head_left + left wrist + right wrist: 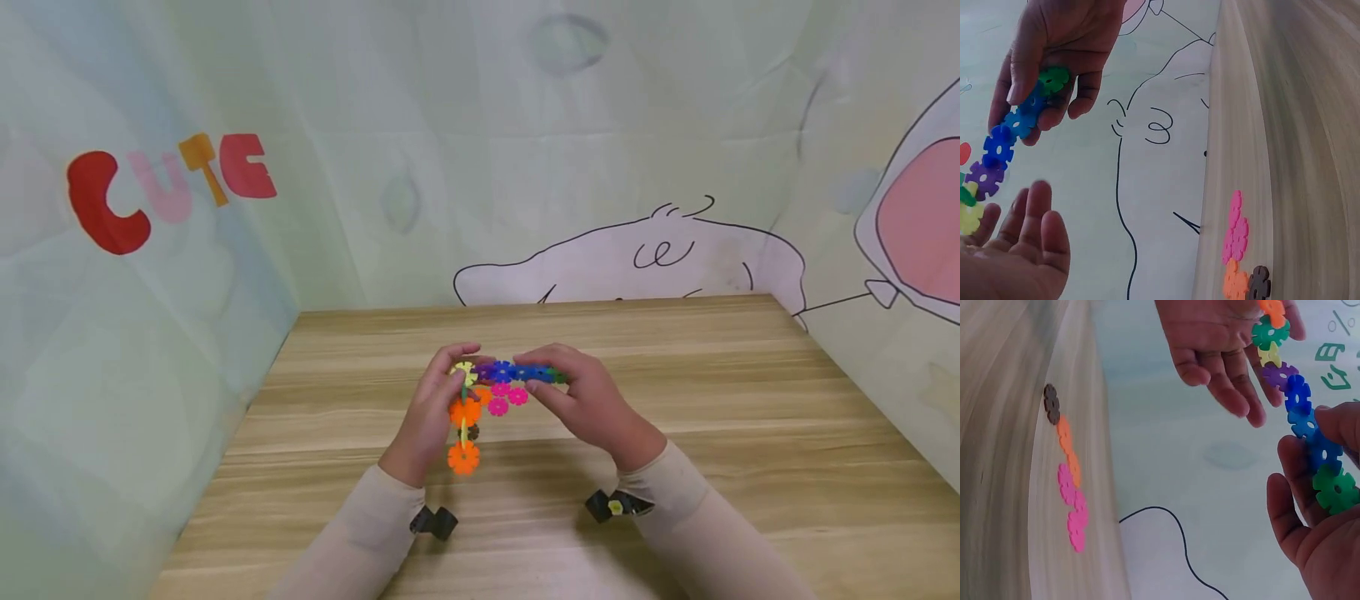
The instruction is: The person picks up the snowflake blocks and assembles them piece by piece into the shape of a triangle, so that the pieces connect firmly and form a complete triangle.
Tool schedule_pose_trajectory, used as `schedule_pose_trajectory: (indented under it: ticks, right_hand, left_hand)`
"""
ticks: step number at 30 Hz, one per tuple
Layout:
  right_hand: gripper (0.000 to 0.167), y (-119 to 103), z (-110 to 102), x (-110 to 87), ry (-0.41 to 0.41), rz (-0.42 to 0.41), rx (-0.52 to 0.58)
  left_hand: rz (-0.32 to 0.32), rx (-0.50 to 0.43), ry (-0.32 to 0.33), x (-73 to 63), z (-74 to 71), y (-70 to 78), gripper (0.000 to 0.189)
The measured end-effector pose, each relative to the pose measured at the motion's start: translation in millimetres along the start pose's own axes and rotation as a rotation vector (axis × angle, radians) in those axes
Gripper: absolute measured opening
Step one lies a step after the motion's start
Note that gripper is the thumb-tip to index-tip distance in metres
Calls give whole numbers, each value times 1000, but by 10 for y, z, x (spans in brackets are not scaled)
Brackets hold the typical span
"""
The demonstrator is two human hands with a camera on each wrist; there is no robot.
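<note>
In the head view, a chain [503, 372] of slotted, flower-shaped pieces spans the gap between the two hands, held up over the wooden table [337, 375]. It bends at a yellow piece [465, 367] beside the left thumb; from there one arm goes across to the right hand [592, 404] in purple, blues and green, and the other comes back beside the left palm toward the wrist in green, orange, yellow and orange. The left hand [423, 408] has its thumb over that corner, its forefinger reaching out past it. The right hand grips the far end, thumb on the near side and fingers over the top. Between the hands and below the chain lie pink pieces [498, 407], and nearer the left hand orange pieces [484, 397] and a brown piece [473, 432], partly covered by the chain.

In the left wrist view, the right thumb and fingers close around the blue and green end. The left fingers spread loosely near the yellow piece; its thumb is hard to make out here, though it seems to pinch the corner.

In the right wrist view, the right thumb presses blue pieces against the fingers, with the green end at the palm. The chain continues past the left hand's slack fingers.
</note>
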State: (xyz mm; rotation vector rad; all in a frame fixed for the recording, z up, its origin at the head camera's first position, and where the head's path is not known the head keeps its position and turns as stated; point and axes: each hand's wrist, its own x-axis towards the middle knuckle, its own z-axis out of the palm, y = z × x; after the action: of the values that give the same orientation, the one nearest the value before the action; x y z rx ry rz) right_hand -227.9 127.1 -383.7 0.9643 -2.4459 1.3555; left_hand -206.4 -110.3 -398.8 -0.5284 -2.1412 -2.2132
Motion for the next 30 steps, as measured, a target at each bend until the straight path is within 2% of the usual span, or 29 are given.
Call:
schedule_pose_trajectory:
  ticks: [5,11,16,20,25,30]
  right_hand:
    - [32,8,1,13,-7,151,181]
    - [31,6,52,30,-13,269,409]
    - [32,-8,105,40,-16,360,505]
    - [32,-12,131,44,-24,414,552]
    - [33,-33,134,46,-45,433,588]
    - [33,-6,148,44,-67,423,604]
  left_hand:
    - [157,44,26,-13,-17,-37,46]
    - [362,46,44,-16,-24,-79,57]
    - [474,54,49,-3,-24,-101,58]
    - [520,61,63,4,-17,-111,55]
    - [566,95,102,17,-6,-124,45]
    - [545,153,162,15,1,-123,32]
